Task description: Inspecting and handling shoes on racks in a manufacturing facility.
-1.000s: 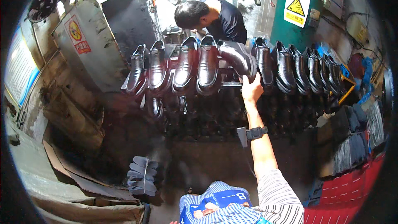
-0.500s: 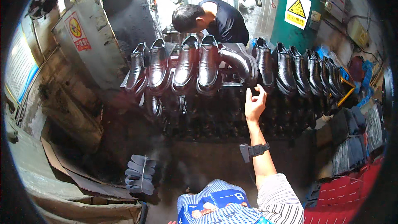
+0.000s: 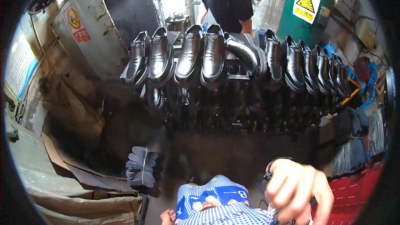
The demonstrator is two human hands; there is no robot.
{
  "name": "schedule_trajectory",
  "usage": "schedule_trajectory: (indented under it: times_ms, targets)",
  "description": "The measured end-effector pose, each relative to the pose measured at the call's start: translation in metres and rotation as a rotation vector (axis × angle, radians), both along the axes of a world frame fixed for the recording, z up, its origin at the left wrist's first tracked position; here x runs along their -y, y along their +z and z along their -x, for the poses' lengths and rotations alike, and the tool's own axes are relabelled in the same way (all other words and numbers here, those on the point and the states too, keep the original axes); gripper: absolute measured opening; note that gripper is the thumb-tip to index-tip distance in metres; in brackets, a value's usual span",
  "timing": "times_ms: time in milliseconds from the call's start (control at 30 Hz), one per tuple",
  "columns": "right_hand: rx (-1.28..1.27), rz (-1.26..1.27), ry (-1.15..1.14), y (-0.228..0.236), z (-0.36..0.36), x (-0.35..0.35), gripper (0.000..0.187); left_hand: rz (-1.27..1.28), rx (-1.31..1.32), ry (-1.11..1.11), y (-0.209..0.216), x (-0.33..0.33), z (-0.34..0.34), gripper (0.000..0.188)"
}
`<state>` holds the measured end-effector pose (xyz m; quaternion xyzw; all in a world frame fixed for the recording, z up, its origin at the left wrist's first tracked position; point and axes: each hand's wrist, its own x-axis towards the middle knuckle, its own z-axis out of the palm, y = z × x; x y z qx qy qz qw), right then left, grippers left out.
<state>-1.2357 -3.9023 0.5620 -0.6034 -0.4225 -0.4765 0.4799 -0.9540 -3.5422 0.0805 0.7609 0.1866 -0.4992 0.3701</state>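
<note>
My right hand is raised close in front of me at the lower right. Its fingers are bent and spread a little apart, somewhat blurred, and no object shows in them. A dark band circles that wrist. Only a small part of my left hand appears at the lower edge, beside my blue checked apron; its fingers look curled, but what is inside them is hidden. Ahead, out of reach of both hands, black leather shoes stand in a row along a rack. One shoe there lies tilted sideways against its neighbour.
Another person in a dark top stands behind the rack. A green tank with a warning sign rises at the back right. Bundled grey insoles lie at lower left. Dark stacks and red boxes line the right side.
My right hand has drawn back from the shoe rack toward me and up close. The person behind the rack has straightened up from a bent posture. The shoes appear unmoved.
</note>
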Motion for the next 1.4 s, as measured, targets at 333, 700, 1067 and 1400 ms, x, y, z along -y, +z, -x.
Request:
schedule_trajectory:
  times_ms: [333,700,1067,1400]
  targets:
    - [-0.300,-0.106,-0.052,0.006,-0.025,0.007,0.034,0.099,-0.053,-0.071,-0.015,0.085,-0.038,0.035]
    - [-0.309,-0.054,-0.001,0.001,-0.102,0.055,0.040,0.213,-0.035,-0.024,-0.009,0.153,-0.095,0.027]
    - [-0.558,-0.294,-0.219,0.020,-0.097,0.063,0.011,0.595,0.061,-0.426,0.092,0.334,-0.103,0.031]
    - [-0.376,-0.731,0.292,-0.003,-0.062,0.098,0.017,0.743,0.175,-0.634,0.182,0.430,-0.009,0.031]
